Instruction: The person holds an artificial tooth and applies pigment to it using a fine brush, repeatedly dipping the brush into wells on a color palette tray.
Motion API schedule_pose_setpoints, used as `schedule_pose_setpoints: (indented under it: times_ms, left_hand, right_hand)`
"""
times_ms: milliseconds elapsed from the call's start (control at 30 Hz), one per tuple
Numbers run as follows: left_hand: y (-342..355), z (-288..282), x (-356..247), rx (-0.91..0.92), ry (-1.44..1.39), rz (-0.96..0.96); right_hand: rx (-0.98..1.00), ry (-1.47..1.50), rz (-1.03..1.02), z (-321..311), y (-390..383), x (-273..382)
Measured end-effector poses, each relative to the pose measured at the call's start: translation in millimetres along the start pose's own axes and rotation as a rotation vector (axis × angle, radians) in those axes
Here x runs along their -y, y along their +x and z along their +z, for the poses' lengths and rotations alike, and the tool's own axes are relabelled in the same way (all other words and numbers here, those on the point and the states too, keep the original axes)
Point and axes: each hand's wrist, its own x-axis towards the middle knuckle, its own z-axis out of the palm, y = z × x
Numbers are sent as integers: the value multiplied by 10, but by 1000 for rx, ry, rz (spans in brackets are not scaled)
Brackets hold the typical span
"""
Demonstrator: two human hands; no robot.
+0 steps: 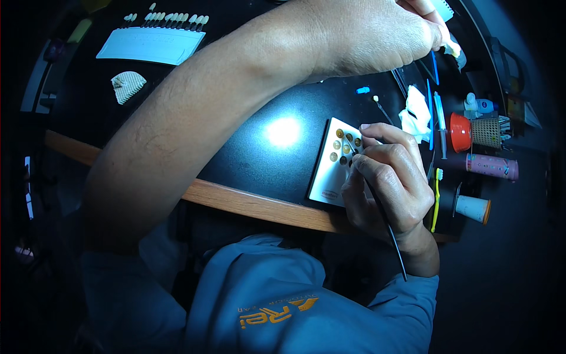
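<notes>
My right hand [392,177] is closed on a thin dark brush-like tool [387,220], its tip over the round amber wells of a white palette [324,183] at the desk's near edge. My left hand [401,35], its forearm stretched across the desk, is at the upper right with curled fingers beside a small cream and yellowish item [453,48]; what they grip is partly hidden.
The dark wood-edged desk [247,203] holds shade tabs [177,20], a pale card [150,47], a textured pad [127,85], crumpled tissue [414,115], a syringe [441,127], yellow toothbrush [436,200], red bowl [460,131], pink canister [491,166] and white cup [471,208].
</notes>
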Motion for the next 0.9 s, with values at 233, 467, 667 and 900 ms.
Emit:
schedule_pose_setpoints:
  times_ms: [233, 467, 667, 900]
  left_hand:
    - [-13, -20, 22, 24, 43, 29]
    - [-57, 111, 53, 117, -280, -380]
    - [-166, 228, 8, 176, -524, -557]
    - [-239, 400, 47, 220, -629, -504]
  right_hand:
    - [-6, 60, 16, -37, 50, -8]
    - [-354, 350, 22, -410, -22, -150]
    - [-593, 523, 49, -530, -99, -194]
    - [-703, 558, 86, -510, -147, -207]
